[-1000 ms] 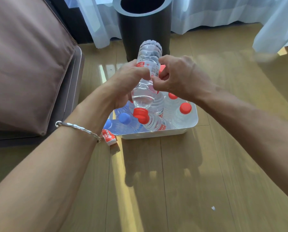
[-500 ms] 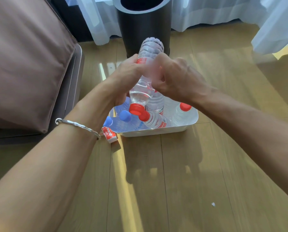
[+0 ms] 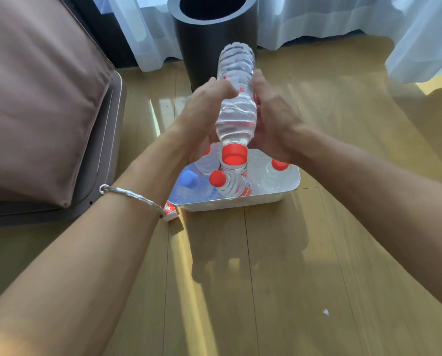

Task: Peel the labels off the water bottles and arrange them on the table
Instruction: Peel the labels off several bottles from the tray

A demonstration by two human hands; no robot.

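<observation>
**Head view.** I see both forearms enter from the lower corners and meet at centre frame. The left hand (image 3: 206, 116) wraps the water bottle (image 3: 236, 116) from the left, thumb laid over its upper side. The right hand (image 3: 275, 119) cups it from the right, fingers curled behind it. Both hands grasp this one bottle, which is raised above the tray (image 3: 240, 202). It is tilted, base toward the top of the frame and red cap (image 3: 234, 154) toward the camera.

The bottle is clear, ribbed plastic filled with water. Its label (image 3: 241, 86), a band with red print, sits between the two hands; I cannot tell through the blur whether an edge is lifted. A thin silver bracelet (image 3: 135, 197) circles the left wrist.

The tray is white and shallow with rounded corners. It holds further bottles: a blue cap (image 3: 188, 178) shows at its left, and a red-capped bottle (image 3: 231, 186) lies on its side at the near edge. A red-and-white label scrap (image 3: 170, 211) lies just beside the tray's lower-left corner on the glossy wooden surface (image 3: 279, 265).

At upper centre stands a black cylindrical bin (image 3: 212, 47); at left, a brown cushion (image 3: 35, 86).
</observation>
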